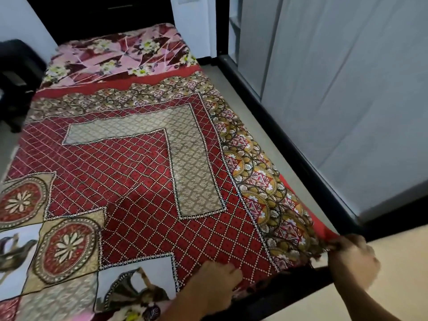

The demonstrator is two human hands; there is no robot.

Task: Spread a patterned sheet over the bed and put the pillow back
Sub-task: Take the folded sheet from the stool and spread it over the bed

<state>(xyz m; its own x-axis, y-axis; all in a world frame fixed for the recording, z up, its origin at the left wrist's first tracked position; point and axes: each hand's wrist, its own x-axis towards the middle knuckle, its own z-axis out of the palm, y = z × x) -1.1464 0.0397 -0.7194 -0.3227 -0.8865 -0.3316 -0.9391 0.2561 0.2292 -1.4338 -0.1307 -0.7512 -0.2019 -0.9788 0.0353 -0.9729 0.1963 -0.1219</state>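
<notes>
The red lattice-patterned sheet point(143, 172) lies spread across the black-framed bed point(289, 290). It stops short of the far end, where pink floral fabric point(120, 56) shows. The right hand point(352, 258) has its grip bunched on the near right corner, seemingly to draw it taut over the frame. The left hand point(215, 283) curls its grip on the near hem, likely steadying it. No pillow is visible.

Left hand point(214, 282), right hand point(354, 260); bare forearms point(185, 308)
</notes>
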